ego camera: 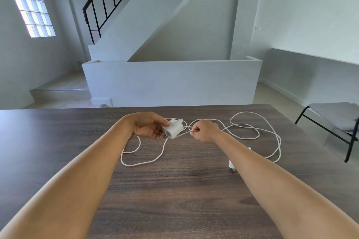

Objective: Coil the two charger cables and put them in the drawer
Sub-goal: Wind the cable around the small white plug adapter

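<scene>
No readable text, labels, brands or numbers anywhere. The small white plastic charger plug (172, 128) shows only a faint grey mark on its face, too blurred to read. The small white wall switch plate (257, 28) on the far wall is too tiny to tell any marking.

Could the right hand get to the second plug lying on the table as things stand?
Probably yes, once it lets go: the right hand pinches a cable, and the second plug lies uncovered beside that forearm on the table.
</scene>
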### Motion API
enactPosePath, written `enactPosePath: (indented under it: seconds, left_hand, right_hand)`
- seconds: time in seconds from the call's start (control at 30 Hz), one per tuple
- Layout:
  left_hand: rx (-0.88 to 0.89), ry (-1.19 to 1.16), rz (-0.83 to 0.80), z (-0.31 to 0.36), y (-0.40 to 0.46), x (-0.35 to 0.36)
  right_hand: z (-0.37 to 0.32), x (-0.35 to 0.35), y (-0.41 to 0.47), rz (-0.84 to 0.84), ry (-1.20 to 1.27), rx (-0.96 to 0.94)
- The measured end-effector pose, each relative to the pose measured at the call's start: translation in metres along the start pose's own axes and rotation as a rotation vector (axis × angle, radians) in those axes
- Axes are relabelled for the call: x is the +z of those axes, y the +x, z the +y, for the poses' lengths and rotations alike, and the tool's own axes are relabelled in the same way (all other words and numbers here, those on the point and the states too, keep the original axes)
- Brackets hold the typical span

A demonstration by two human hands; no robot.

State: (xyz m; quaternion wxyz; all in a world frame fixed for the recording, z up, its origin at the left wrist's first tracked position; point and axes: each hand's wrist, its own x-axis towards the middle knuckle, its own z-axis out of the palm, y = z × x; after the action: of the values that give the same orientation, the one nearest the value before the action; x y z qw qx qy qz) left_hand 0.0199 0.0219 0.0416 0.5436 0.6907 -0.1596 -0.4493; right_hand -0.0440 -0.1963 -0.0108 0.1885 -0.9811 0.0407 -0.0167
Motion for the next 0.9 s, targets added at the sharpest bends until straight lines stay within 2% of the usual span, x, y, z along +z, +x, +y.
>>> enactPosePath:
  seconds: [0.13,0.33,0.43,0.57,0.63,0.8,0.9]
  left_hand:
    - [-0.098,0.128,-0.099,0.006,-0.006,0.002]
    - [-0.231,0.216,-0.078,0.007,-0.005,0.006]
    - [-0.221,0.167,-0.088,0.001,-0.005,0.006]
    - [-0.190,-0.024,-0.201,-0.005,-0.007,0.010]
    - [-0.188,0.004,-0.214,-0.004,-0.005,0.010]
    - [-0.207,0.314,-0.042,0.002,-0.002,0.019]
    - [-0.129,0.483,0.105,0.004,-0.003,0.023]
  right_hand:
    - [0.004,-0.004,0.001,0.036,0.046,0.003]
    - [-0.001,-0.012,0.000,0.104,-0.012,-0.045]
    - [-0.002,-0.015,-0.001,0.147,-0.022,-0.044]
    - [0.000,-0.016,-0.002,0.193,-0.049,-0.065]
    - [0.000,-0.016,-0.004,0.190,-0.041,-0.082]
    - [-0.001,-0.013,-0.007,0.145,-0.117,-0.106]
    - [-0.003,-0.015,-0.006,0.138,-0.148,-0.081]
